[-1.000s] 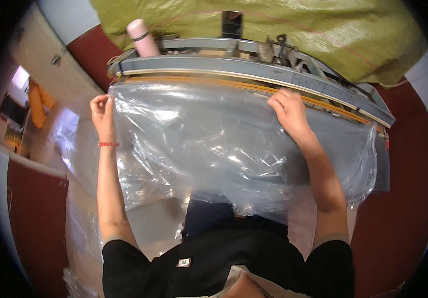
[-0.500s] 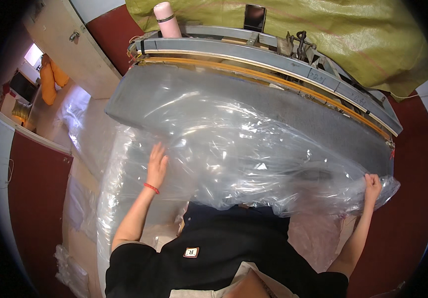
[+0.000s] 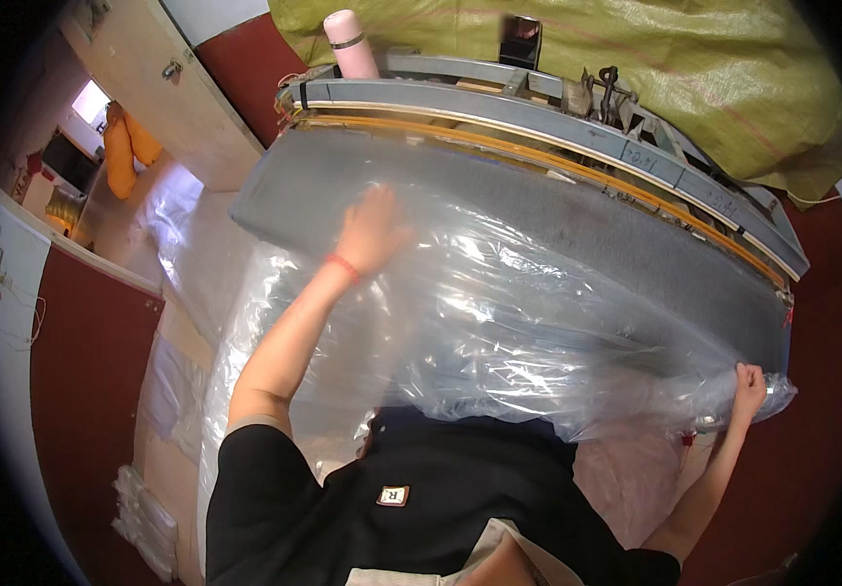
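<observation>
A large clear plastic sheet (image 3: 499,322) lies wrinkled over the grey work surface (image 3: 616,225) and hangs toward my body. My left hand (image 3: 374,234), slightly blurred, is flat on the sheet's left part with its fingers stretched out. At the right end, my right hand (image 3: 749,383) pinches the sheet's edge near the corner of the surface. Beyond the sheet, a bare strip of the grey surface shows, bordered by an orange strip (image 3: 499,137) and a long grey metal bar (image 3: 558,122).
Behind the bar stand a pink bottle (image 3: 351,49), a dark phone-like object (image 3: 521,44) and metal clamp parts (image 3: 605,93). A green woven cover (image 3: 636,39) hangs at the back. To the left are an open door (image 3: 172,107) and plastic bundles (image 3: 143,523) on the floor.
My left hand has moved away from my body and a little right across the sheet. My right hand still pinches the edge. The whole view has shifted slightly.
</observation>
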`<state>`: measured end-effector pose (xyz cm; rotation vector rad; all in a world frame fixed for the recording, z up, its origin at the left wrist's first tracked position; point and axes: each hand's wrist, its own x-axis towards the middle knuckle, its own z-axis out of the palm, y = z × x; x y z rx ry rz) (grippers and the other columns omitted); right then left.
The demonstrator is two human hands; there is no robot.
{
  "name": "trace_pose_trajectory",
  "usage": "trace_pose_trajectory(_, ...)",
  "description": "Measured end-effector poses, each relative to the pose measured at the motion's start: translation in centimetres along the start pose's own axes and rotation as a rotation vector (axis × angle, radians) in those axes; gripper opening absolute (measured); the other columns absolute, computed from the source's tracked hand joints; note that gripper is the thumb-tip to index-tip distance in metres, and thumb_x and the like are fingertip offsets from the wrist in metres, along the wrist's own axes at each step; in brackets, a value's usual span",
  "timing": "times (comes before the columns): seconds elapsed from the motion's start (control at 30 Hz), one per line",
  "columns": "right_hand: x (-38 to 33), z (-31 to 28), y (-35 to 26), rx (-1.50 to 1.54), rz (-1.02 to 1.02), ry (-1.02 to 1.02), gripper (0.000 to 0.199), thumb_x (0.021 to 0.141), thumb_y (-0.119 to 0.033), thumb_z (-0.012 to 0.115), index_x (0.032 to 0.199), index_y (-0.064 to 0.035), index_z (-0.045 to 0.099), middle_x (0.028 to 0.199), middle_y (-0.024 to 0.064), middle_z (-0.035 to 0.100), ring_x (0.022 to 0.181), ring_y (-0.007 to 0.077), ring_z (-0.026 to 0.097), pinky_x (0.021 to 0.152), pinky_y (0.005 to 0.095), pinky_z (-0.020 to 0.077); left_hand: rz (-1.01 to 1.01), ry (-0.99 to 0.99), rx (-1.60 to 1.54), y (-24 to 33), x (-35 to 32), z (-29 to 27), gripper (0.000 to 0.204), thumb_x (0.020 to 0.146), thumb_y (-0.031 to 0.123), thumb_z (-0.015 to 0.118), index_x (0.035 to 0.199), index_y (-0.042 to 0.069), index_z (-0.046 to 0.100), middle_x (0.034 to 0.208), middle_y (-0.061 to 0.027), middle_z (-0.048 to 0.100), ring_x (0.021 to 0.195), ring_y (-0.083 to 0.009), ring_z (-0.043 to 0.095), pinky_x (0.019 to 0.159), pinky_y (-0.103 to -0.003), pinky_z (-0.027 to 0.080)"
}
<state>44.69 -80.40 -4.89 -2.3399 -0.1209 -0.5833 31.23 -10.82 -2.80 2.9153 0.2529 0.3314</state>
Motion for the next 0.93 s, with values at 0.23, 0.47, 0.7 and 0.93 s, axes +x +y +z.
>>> trace_pose_trajectory(0.23,-0.7,-0.5,-0.7,-0.022,0.018,-0.047,0.019,0.074,-0.007,0.063,0.065,-0.0029,0.047,0.06,-0.0061,0.034,0.057,0.0048,0.031,0.051,0.0188,0.0265,-0.067,0.107,-0.004,-4.2,4.5,0.2,0.043,0.081,0.036,0.051,0.114,0.007,0.051,0.125,-0.0114,0.043,0.12,-0.0294,0.033,0.095,-0.041,0.029)
trace_pose_trajectory(0.47,-0.5,-0.4,-0.3,0.018,0.087,-0.044,0.019,0.076,-0.009,0.062,0.065,-0.0027,0.047,0.06,-0.0061,0.035,0.056,0.0042,0.03,0.05,0.0186,0.0256,-0.264,0.573,-0.055,-4.2,7.9,1.3,0.02,0.069,0.021,0.065,0.082,0.006,0.062,0.091,-0.0086,0.058,0.096,-0.028,0.049,0.082,-0.037,0.041)
trace_pose_trajectory(0.7,4.0,2.4,-0.4,0.104,0.143,0.124,0.02,0.081,-0.019,0.058,0.07,-0.0042,0.052,0.061,-0.0053,0.041,0.055,0.0043,0.035,0.049,0.0191,0.0307,-0.351,0.504,-0.141,-2.9,10.4,2.5,0.018,0.077,0.02,0.056,0.086,0.005,0.054,0.078,-0.0138,0.057,0.079,-0.0305,0.054,0.07,-0.038,0.043)
trace_pose_trajectory(0.93,14.6,11.3,2.7,0.305,0.14,0.381,0.019,0.082,-0.024,0.058,0.083,-0.005,0.057,0.071,-0.0012,0.052,0.063,0.0064,0.047,0.06,0.0222,0.041,-0.547,0.851,-0.519,-3.8,16.7,4.8,0.021,0.082,0.022,0.049,0.082,0.001,0.051,0.078,-0.0175,0.058,0.072,-0.0287,0.056,0.069,-0.038,0.043)
